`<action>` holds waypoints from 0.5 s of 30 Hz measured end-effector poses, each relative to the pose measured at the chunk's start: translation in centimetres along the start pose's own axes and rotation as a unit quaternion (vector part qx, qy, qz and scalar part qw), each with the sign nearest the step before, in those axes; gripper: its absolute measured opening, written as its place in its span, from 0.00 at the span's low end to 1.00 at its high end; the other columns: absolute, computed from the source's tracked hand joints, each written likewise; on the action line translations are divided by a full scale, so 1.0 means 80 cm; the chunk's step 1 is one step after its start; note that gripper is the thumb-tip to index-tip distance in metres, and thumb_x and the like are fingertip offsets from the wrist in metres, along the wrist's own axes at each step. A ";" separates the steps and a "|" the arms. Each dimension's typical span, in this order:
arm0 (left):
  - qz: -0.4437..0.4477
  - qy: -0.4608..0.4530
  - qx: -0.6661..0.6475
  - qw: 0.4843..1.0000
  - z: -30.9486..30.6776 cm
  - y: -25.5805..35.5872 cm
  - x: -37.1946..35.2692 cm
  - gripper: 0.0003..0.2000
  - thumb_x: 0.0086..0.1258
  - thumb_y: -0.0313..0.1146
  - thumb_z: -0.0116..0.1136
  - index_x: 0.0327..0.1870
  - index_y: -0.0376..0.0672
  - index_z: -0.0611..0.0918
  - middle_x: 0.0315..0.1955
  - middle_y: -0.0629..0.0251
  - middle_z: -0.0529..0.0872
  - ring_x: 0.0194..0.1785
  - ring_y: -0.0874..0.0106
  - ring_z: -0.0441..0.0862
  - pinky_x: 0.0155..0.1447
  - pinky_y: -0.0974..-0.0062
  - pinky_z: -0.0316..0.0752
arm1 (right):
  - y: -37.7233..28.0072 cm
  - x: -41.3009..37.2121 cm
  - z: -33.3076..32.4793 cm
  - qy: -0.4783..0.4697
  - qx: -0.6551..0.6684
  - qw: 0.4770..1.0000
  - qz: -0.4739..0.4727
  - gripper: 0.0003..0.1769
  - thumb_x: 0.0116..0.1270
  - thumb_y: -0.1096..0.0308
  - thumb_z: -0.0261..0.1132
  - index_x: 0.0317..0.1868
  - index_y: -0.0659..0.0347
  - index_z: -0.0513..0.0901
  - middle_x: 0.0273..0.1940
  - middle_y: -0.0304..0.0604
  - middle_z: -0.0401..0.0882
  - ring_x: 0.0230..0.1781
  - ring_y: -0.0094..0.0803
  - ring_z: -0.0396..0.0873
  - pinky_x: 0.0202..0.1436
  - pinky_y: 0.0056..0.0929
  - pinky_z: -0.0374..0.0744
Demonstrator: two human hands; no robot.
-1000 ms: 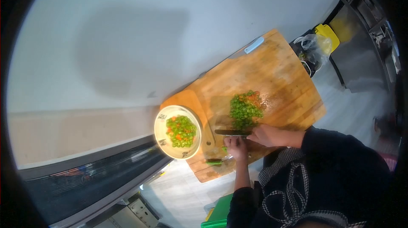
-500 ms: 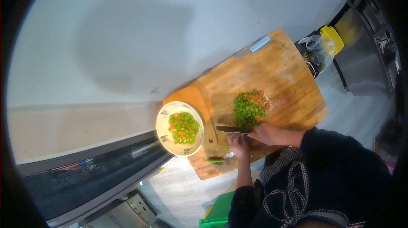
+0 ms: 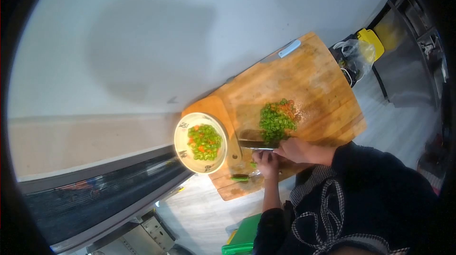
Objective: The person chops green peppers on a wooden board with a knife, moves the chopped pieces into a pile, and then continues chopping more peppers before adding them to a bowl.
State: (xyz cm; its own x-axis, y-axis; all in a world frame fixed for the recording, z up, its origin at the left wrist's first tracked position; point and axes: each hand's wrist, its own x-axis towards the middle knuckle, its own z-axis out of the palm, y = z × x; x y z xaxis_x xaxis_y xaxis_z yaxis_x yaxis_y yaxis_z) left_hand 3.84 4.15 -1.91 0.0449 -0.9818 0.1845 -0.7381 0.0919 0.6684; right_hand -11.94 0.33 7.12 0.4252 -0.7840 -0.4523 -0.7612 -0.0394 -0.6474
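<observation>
My right hand [image 3: 295, 150] grips the handle of a knife [image 3: 259, 145], whose dark broad blade points left over the wooden board [image 3: 327, 84]. Just below the blade, my left hand [image 3: 267, 164] is closed, fingers curled close to its edge; whatever they hold is hidden. Small green bits [image 3: 253, 165] lie beside that hand. A green pepper piece [image 3: 240, 178] rests near the board's lower edge. Above the knife sits a pile of chopped green and orange-red pieces [image 3: 277, 121]. More such pieces [image 3: 205, 142] fill a patterned pale bowl [image 3: 181, 148] at the left.
A light-blue-handled knife [image 3: 289, 49] lies at the board's far edge by the wall. The bowl overlaps a smaller board [image 3: 214, 105]. A yellow lid [image 3: 371, 43] and plastic bag [image 3: 358, 55] are beyond the right corner. A green bin [image 3: 244, 236] stands below.
The knife and my right hand have shifted slightly left. My left hand remains closed beside the blade, in nearly the same place.
</observation>
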 end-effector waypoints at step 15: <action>0.041 0.035 -0.015 0.998 -0.001 0.007 0.011 0.06 0.51 0.21 0.60 0.29 0.44 0.81 0.33 0.63 0.80 0.38 0.59 0.77 0.43 0.66 0.74 | 0.020 0.007 0.016 0.046 0.010 0.998 -0.035 0.27 0.69 0.51 0.48 0.29 0.69 0.79 0.29 0.62 0.78 0.32 0.56 0.77 0.37 0.46 0.74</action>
State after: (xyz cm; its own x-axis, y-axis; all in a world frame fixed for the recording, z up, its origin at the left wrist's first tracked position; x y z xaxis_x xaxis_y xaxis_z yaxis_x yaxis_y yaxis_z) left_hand 3.57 3.33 -1.32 0.0331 -0.9566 0.2895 -0.7214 0.1776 0.6694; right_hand -12.33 0.64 5.08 0.4297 -0.8333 -0.3478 -0.7208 -0.0845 -0.6880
